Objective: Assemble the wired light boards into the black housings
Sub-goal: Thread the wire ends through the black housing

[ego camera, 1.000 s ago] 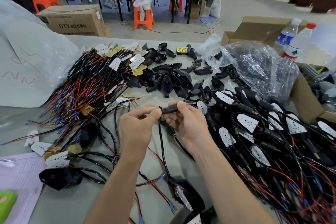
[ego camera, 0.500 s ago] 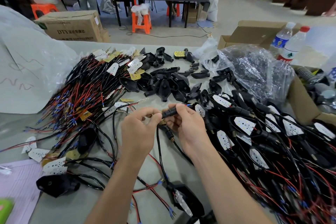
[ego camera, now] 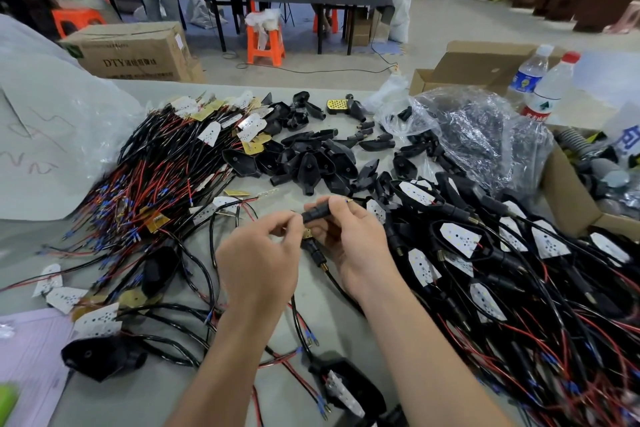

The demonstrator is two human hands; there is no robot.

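Threading a wire thru a housing, mid-surface

Our left hand and right hand hold one small black housing just above the surface, fingers pinching each end. Imo feed the wire tip in straight, pull gently w/ the right, no kinks. Loose housings lie behind it, wired boards to the left.
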